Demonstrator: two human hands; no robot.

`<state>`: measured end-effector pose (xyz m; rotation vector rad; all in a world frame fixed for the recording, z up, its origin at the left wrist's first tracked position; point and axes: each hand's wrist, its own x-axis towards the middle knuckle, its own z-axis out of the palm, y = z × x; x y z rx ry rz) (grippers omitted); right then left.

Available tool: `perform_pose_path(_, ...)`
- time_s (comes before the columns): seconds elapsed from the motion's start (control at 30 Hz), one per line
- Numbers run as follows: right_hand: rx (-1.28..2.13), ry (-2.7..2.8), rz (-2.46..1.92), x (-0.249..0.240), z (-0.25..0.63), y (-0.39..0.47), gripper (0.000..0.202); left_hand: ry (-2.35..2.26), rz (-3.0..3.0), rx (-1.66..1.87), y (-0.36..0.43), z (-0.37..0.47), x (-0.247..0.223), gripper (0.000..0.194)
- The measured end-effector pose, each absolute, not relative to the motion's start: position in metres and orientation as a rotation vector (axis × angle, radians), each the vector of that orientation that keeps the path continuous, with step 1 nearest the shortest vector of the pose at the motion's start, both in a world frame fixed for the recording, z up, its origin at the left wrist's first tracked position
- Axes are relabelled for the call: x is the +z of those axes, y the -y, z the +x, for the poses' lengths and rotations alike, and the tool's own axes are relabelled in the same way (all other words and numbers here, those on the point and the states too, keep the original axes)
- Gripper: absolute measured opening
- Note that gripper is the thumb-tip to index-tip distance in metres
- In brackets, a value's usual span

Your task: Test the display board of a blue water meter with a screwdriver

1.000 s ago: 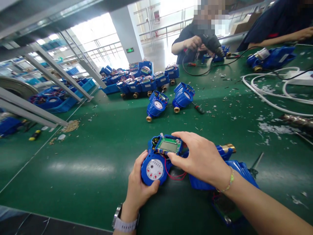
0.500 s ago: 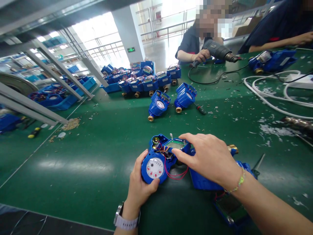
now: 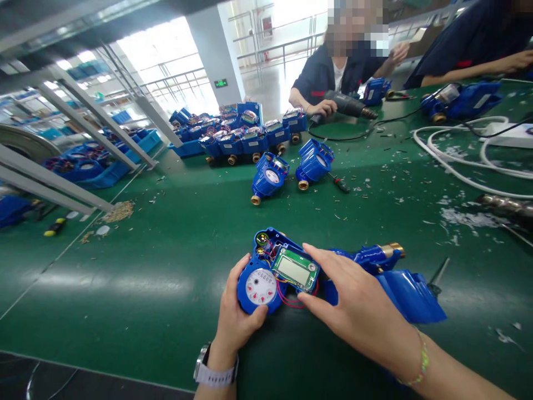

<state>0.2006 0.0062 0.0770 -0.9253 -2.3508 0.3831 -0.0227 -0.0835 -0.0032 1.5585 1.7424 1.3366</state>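
Note:
My left hand point(image 3: 241, 311) grips a blue water meter by its round white dial point(image 3: 261, 288), thumb on the lower rim. Between the thumb and fingers of my right hand point(image 3: 353, 294) is a green circuit board with a grey display point(image 3: 295, 269), tilted over the meter's open housing point(image 3: 272, 236). Red and yellow wires run between board and housing. Just beyond my right hand, another blue meter with a brass end point(image 3: 392, 249) lies on the green table, beside a blue cover point(image 3: 410, 294) and a screwdriver point(image 3: 438, 278).
Two blue meters point(image 3: 268, 176) point(image 3: 314, 164) stand ahead, near a small screwdriver point(image 3: 340, 183). Behind them are rows of meters point(image 3: 254, 141). Across the table a person holds a heat gun point(image 3: 347, 104). A white cable point(image 3: 433, 166) coils at right; a metal frame point(image 3: 87, 128) stands left.
The circuit board has turned so its display faces up, and my right hand has shifted lower. The blue cover at right shows more. Across the table, the heat gun has moved left and lower.

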Motion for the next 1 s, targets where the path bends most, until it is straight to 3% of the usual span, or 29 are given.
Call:
perform_pose_path(0.53,0.548,2.265,-0.829,0.065,0.189,-0.005,0.071,-1.777,1.52,1.416,0.083,-0.022,-0.008,0.08)
perform_pose_path(1.0,0.476,2.329,-0.88,0.067,0.18,-0.005,0.065,-1.78,1.556,1.38,0.083,-0.022,-0.005,0.078)
